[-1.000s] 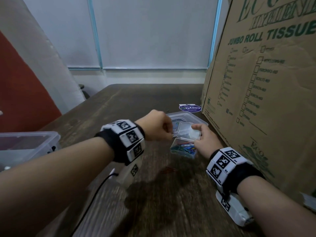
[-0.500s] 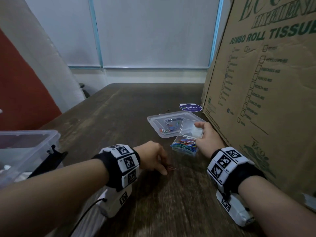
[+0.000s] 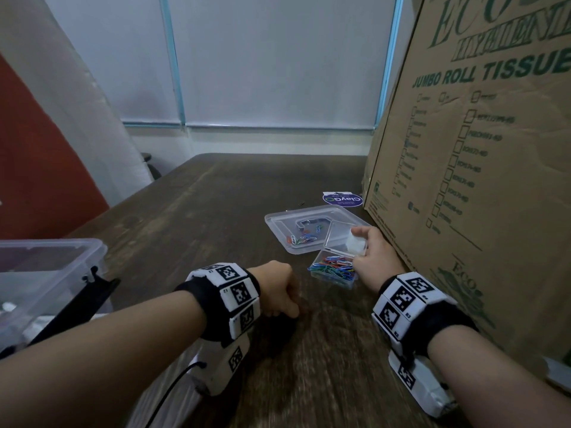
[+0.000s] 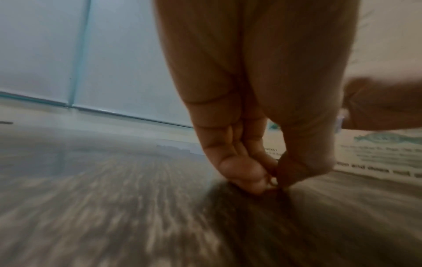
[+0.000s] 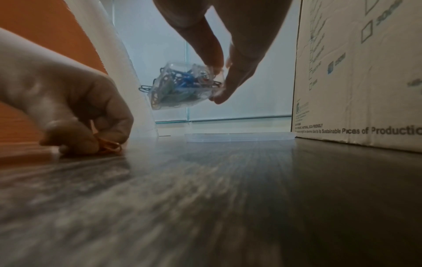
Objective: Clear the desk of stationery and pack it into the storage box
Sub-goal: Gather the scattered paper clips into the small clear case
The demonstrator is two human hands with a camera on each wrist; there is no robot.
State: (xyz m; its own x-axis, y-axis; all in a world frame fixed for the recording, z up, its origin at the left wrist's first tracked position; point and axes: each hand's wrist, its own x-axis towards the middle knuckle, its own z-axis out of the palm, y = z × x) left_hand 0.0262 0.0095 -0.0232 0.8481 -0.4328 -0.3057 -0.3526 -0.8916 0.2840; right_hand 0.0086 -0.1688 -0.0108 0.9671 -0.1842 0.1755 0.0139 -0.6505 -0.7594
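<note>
My left hand (image 3: 289,313) is low on the dark wooden desk, thumb and fingertips (image 4: 262,182) pinching an orange-red paper clip (image 5: 111,146) against the surface. To its right, my right hand (image 3: 360,250) holds a small clear box (image 3: 333,268) full of coloured paper clips, its hinged lid (image 3: 341,234) standing open. In the right wrist view the small box (image 5: 182,86) is tilted and lifted off the desk. Just behind it a flat clear tray (image 3: 278,222) carries several loose clips (image 3: 304,237).
A clear plastic storage box (image 3: 49,267) with a black latch stands at the left edge of the desk. A tall cardboard carton (image 3: 479,180) walls off the right side. A purple round label (image 3: 341,199) lies beyond the tray.
My left hand came back from the tray toward me and dropped to the desk onto the loose red clip. My right hand stayed by the small clip box.
</note>
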